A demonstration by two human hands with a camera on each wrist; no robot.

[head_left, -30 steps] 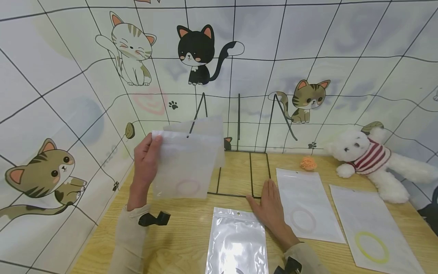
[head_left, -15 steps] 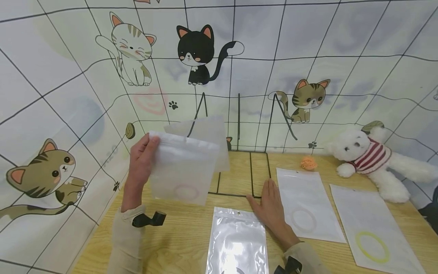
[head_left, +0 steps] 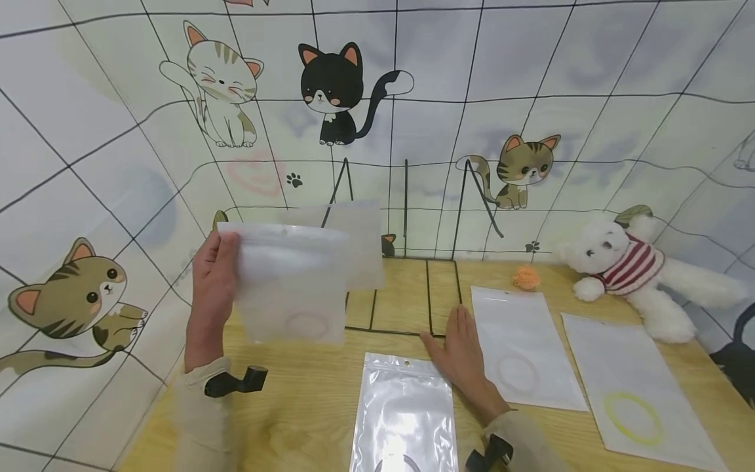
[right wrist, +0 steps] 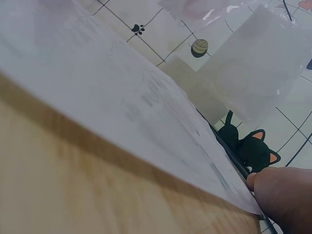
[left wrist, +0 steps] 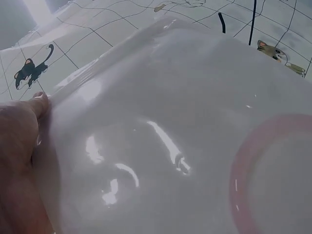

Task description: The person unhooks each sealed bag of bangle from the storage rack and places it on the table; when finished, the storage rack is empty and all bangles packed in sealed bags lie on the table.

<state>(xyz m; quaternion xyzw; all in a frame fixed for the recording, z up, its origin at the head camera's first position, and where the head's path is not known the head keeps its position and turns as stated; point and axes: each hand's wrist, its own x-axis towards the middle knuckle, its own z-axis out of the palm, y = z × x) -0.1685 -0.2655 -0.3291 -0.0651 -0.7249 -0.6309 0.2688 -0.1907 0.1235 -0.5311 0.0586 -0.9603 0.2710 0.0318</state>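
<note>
My left hand (head_left: pixel 212 282) pinches the top left corner of a frosted white zip bag (head_left: pixel 289 282), thumb in front. The bag is held up over the table and shows a pink ring low on it; in the left wrist view the pink ring (left wrist: pixel 240 180) is at the right. Behind it, another frosted bag (head_left: pixel 366 246) hangs at the left prong of a black wire display rack (head_left: pixel 429 298). My right hand (head_left: pixel 463 351) rests with straight fingers on the rack's front right corner, thumb along the front bar. In the right wrist view the thumb (right wrist: pixel 285 192) is beside the bar.
A shiny zip bag (head_left: pixel 407 400) lies in front of the rack. To the right lie a white bag (head_left: pixel 519 334) with a pale ring and a white bag (head_left: pixel 625 360) with a yellow ring. Behind them are an orange knotted ball (head_left: pixel 526 278) and a plush bear (head_left: pixel 655 269).
The left hand has moved left with its bag, whose top hole was at the prong's tip a second ago and is now away from it. The right hand stays on the rack.
</note>
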